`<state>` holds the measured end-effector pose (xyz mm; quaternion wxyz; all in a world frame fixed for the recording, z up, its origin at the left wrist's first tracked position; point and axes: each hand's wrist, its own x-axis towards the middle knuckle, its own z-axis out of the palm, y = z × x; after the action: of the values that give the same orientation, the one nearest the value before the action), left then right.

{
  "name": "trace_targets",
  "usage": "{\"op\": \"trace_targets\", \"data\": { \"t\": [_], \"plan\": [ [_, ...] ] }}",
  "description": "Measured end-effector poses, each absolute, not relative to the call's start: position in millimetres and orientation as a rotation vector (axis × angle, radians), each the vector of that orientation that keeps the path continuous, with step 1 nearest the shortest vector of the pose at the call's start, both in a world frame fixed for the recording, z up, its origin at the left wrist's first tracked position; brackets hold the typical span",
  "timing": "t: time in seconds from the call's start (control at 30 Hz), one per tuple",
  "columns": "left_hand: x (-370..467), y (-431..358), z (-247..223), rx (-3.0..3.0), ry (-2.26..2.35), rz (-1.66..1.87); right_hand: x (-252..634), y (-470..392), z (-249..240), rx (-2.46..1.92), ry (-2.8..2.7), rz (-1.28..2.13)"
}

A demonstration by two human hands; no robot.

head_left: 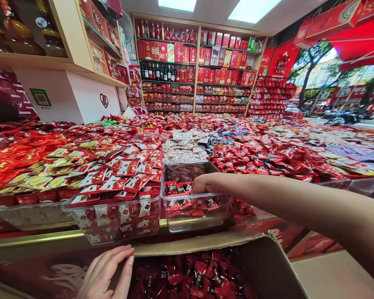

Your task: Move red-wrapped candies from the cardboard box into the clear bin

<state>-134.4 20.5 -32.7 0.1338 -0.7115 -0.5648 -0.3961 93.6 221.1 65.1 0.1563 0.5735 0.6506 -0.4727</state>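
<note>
Right hand [202, 185]: lowered into the clear bin at centre, wrist bent over its right side, fingers curled downward among the packets; whether any packet is gripped cannot be told.
Left hand [107, 274]: at the left corner of the cardboard box [190, 245], thumb and fingers partly apart, fingertips touching the edge; firmness of hold cannot be told.
Clear bin [191, 226]: on the front edge of the table [50, 240], beyond the box.
Bin packets [179, 187]: red and black wrapped pieces, lying well below the rim; level judged part-filled.
Box contents [202, 270]: many dark red wrapped pieces, spread across the visible interior; depth cannot be told.
Adjacent bin [81, 203]: left of the clear bin, heaped above its rim with red-and-white packets [131, 166].
Progress: judged incomplete; the clear bin has packets in it, with room remaining, and the box is far from emptied.
</note>
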Motion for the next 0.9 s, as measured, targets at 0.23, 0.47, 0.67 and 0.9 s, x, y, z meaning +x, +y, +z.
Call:
{"op": "trace_targets", "data": {
  "t": [0.23, 0.47, 0.67, 0.9],
  "plan": [
    [-131, 19, -30, -2.073, -1.664, -1.158, 92, 212, 73, 1.510, 2.036, -1.212],
    [-129, 17, -28, -2.074, -1.663, -1.189, 90, 207, 91, 1.619, 2.423, -0.757],
    [-127, 15, -28, -2.083, -1.701, -1.202, 109, 128, 124, 1.543, 3.164, -0.250],
    [-121, 18, -24, -2.047, -1.712, -1.143, 134, 34, -43, 0.923, 2.698, -0.544]
  ]
}}
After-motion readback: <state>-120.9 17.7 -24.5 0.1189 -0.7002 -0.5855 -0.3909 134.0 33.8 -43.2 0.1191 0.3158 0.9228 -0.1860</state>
